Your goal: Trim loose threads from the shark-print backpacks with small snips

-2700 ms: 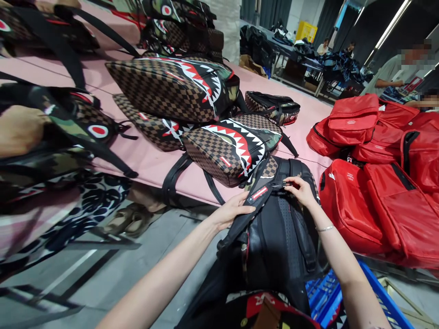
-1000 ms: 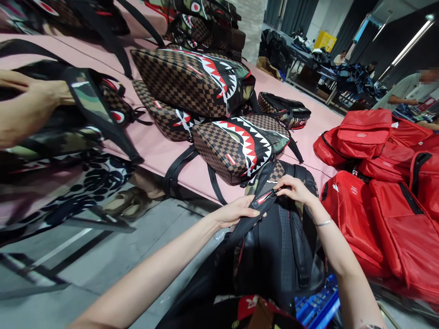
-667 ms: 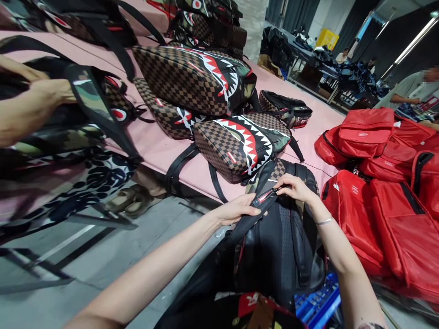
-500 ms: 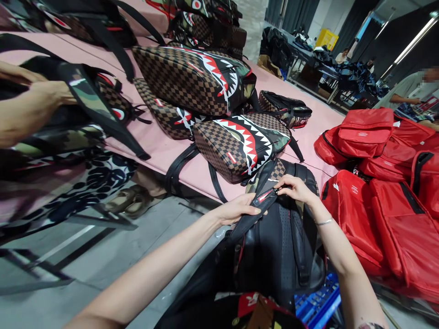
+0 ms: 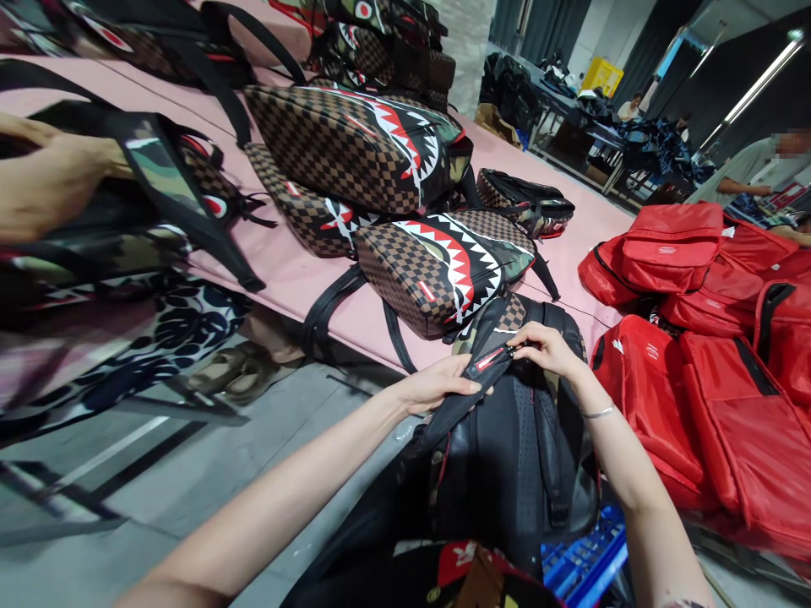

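Note:
A black backpack (image 5: 494,456) leans upright in front of me with its padded back facing me. Around one of its shoulder straps (image 5: 456,414) my left hand (image 5: 447,382) is closed, thumb on top. The strap carries a small zipped pocket with a red and white label (image 5: 490,361). My right hand (image 5: 543,346) pinches the upper end of that zipper, where a small dark pull shows between thumb and finger. Just beyond lies a brown checkered backpack (image 5: 405,274) with a shark-mouth print.
More checkered backpacks (image 5: 335,139) lie on the pink table (image 5: 285,270). Red backpacks (image 5: 728,414) are heaped at right, with a blue crate (image 5: 586,557) low beside me. At left, a co-worker's hand (image 5: 57,181) is at another backpack (image 5: 95,262).
My hands keep nearly the same hold on the strap and zipper. The co-worker's hand at left has shifted slightly up and left, and the view has moved a little.

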The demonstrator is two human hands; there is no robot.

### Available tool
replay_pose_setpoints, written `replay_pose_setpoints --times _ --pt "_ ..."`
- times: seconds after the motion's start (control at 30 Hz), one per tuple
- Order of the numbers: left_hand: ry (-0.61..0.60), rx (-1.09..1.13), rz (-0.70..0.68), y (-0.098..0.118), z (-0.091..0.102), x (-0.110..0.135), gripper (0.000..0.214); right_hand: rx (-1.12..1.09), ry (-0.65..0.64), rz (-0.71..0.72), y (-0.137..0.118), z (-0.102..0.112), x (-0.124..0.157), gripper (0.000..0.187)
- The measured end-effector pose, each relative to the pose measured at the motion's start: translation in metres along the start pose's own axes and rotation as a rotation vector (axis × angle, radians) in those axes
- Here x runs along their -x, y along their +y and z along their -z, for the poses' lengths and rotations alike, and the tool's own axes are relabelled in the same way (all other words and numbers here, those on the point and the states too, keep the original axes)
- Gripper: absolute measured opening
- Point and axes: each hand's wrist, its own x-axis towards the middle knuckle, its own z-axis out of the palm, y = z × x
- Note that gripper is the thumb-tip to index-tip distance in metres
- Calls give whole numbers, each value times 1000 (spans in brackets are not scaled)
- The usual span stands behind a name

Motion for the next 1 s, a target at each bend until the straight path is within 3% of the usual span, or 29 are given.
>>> replay_pose_setpoints --times 0.4,0.6,0.8,0.9,1.0 --pt "21 -23 -5 -5 0 -1 37 53 -80 41 -11 -7 -8 24" --pt "77 -33 -34 -8 -7 -3 37 77 -29 16 -13 -9 6 19" --pt "168 8 -82 -24 -21 -9 45 96 132 -104 -14 -22 36 17" --pt "297 39 -159 -36 -31 -14 52 97 213 -184 -17 -29 51 15" --pt "560 92 -314 -48 -38 -16 52 114 296 -265 -23 -36 63 15"
